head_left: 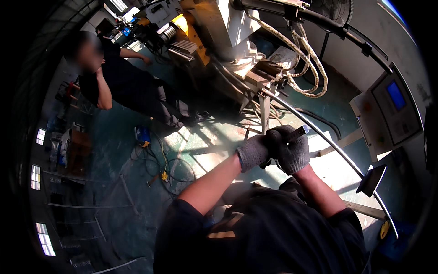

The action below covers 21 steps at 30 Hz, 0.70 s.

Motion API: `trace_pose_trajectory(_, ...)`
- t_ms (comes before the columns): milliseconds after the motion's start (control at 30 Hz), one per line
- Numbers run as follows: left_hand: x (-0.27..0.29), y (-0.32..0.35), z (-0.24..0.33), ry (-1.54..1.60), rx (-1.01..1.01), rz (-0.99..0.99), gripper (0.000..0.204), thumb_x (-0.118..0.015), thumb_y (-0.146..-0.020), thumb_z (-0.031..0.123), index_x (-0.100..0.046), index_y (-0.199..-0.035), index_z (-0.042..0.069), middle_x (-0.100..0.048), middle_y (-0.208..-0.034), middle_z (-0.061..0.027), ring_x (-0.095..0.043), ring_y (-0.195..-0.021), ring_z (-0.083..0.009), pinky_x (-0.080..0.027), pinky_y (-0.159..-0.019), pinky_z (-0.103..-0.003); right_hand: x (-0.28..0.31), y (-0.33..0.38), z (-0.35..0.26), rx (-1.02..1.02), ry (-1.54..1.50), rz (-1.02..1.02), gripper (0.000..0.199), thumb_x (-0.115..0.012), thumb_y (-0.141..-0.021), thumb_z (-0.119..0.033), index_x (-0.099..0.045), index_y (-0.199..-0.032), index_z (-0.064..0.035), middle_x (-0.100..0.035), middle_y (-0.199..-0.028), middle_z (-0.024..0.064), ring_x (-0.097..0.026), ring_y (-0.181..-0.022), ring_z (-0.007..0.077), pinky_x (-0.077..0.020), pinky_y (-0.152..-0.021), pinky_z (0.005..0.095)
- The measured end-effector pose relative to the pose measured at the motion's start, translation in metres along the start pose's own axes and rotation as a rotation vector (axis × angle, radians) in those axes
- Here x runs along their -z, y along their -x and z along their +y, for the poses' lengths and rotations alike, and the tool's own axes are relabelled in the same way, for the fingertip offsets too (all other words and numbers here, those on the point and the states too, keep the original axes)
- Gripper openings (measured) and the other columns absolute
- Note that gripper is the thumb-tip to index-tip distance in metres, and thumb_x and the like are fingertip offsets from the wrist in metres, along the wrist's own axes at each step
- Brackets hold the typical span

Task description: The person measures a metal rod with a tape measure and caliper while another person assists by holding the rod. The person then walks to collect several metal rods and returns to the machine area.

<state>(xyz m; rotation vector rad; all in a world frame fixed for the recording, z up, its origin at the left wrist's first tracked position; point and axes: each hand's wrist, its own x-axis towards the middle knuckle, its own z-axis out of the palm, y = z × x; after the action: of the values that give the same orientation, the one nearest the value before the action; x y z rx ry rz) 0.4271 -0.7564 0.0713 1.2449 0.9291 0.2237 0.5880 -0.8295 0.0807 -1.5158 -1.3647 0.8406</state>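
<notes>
Just short of a long, slanting metal rail, the gray-gloved right hand is curled around a short, dark, flat bar; the left hand meets it, its grip unclear. The bar's long axis slants up and rightward, away from the wearer, ending in a pale, shiny tip.
</notes>
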Motion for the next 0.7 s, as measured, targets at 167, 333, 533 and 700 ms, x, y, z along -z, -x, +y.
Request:
trace_pose_trajectory(167, 0.111, -0.013, 0.002, -0.166, 0.009, 0.021, 0.027, -0.085, -0.091, 0.031, -0.081, -0.102, 0.007, -0.074, -0.084, 0.0005, -0.062, -0.072, -0.0074, -0.052, -0.066, -0.026, -0.016, -0.06, 0.003, 0.014, -0.152, 0.248, 0.036, -0.066, -0.107, -0.032, -0.078, -0.111, 0.0024, -0.08, -0.089, 0.0115, -0.075, -0.082, 0.019, -0.057, -0.076, 0.0328)
trace_pose_trajectory(333, 0.253, -0.034, -0.007, -0.204, -0.005, 0.159, 0.021, -0.083, -0.095, 0.026, -0.079, -0.101, 0.006, -0.072, -0.082, 0.0017, -0.063, -0.074, -0.0066, -0.052, -0.067, -0.027, 0.033, -0.12, 0.032, -0.016, -0.357, 0.539, 0.037, -0.061, -0.111, -0.031, -0.073, -0.118, 0.0028, -0.078, -0.084, 0.0146, -0.075, -0.072, 0.0208, -0.0582, -0.068, 0.0296)
trace_pose_trajectory(533, 0.37, -0.057, 0.013, -0.317, -0.104, 0.282, 0.022, -0.081, -0.094, 0.025, -0.08, -0.097, 0.003, -0.071, -0.079, 0.0008, -0.06, -0.075, -0.0085, -0.05, -0.07, -0.029, -0.022, -0.186, 0.043, -0.091, -0.239, 0.801, 0.043, -0.057, -0.113, -0.035, -0.063, -0.134, 0.0025, -0.075, -0.102, 0.0134, -0.074, -0.091, 0.0206, -0.059, -0.079, 0.031)
trace_pose_trajectory(700, 0.406, -0.089, 0.063, -0.435, -0.135, 0.201, 0.02, -0.08, -0.094, 0.021, -0.078, -0.095, 0.002, -0.071, -0.079, -0.0002, -0.06, -0.074, -0.0074, -0.05, -0.069, -0.028, -0.174, -0.247, 0.003, -0.213, -0.723, 0.482, 0.035, -0.065, -0.108, -0.028, -0.069, -0.117, 0.0057, -0.076, -0.1, 0.0149, -0.073, -0.08, 0.02, -0.0572, -0.068, 0.0307)
